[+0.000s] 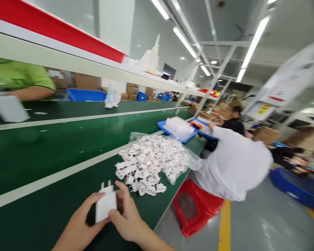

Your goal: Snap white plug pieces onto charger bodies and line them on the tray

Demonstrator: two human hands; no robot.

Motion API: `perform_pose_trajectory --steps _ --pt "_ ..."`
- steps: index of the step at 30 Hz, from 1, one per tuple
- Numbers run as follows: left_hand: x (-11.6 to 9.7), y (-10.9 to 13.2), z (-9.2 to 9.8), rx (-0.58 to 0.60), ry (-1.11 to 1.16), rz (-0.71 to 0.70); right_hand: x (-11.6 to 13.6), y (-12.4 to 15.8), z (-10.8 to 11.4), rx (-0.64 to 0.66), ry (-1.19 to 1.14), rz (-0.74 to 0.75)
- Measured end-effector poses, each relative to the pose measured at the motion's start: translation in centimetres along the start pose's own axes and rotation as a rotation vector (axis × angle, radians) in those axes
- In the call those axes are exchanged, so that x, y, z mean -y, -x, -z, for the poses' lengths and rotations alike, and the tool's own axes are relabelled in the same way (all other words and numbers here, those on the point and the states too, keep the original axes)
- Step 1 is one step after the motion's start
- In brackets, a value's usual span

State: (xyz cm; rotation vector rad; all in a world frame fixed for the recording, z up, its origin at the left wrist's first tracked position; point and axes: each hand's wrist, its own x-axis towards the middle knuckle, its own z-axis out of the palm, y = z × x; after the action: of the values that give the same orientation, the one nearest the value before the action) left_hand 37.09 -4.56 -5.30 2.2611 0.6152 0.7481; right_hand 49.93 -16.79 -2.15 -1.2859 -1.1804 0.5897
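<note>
A white plug-in charger [106,205] with two flat prongs pointing up is held between my hands above the green bench. My left hand [83,218] grips its left side, fingers and thumb around the edge. On the other side, my right hand [127,212] has its thumb pressed on the charger's face near the lower right corner, with the index finger raised beside the prong end. Just beyond my hands lies a heap of small white plastic plug parts [151,160], partly on a clear plastic bag [192,157].
A blue tray [184,140] with rows of white pieces stands past the heap. A co-worker in a white shirt [232,160] sits at right by a red stool [193,209]. Overhead runs a shelf [89,75] with a bottle [154,57]. Across the green belt [68,139], another person wears green [18,76].
</note>
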Motion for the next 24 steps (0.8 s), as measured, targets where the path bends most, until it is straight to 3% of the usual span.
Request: perform_pose_trajectory --steps 2,5,8,11,14,16,18,21,22,24 --pt "-2.2 -0.6 1.6 0.062 0.025 0.003 0.6 0.5 0.1 0.027 0.009 0.027" --pt "-4.6 -1.6 3.9 0.249 0.07 -0.008 0.5 0.8 0.4 0.045 -0.058 -0.021" --pt "-5.4 -1.2 5.3 0.407 0.277 0.039 -0.2 1.0 0.3 0.103 -0.061 -0.006" --pt "-5.0 1.0 5.6 0.398 0.616 0.218 -0.8 1.6 -0.4 0.219 0.009 0.037" --pt "-4.4 3.9 6.3 0.298 0.766 0.381 -0.9 2.3 -1.2 0.395 0.123 0.029" --pt "-3.9 5.7 8.1 0.196 0.689 0.428 -0.9 2.7 -1.5 0.483 0.176 -0.014" --pt "-3.2 7.4 10.9 -0.015 0.454 0.466 -1.0 2.9 -1.5 0.52 0.218 -0.062" --pt "-1.1 10.1 16.0 -0.404 -0.095 0.54 -1.5 3.2 -1.1 0.506 0.257 -0.112" --pt "-0.2 11.2 17.5 -0.492 -0.29 0.583 -1.7 3.3 -1.0 0.497 0.258 -0.113" --pt "1.7 13.5 20.0 -0.561 -0.652 0.692 -2.0 3.5 -0.9 0.486 0.253 -0.098"
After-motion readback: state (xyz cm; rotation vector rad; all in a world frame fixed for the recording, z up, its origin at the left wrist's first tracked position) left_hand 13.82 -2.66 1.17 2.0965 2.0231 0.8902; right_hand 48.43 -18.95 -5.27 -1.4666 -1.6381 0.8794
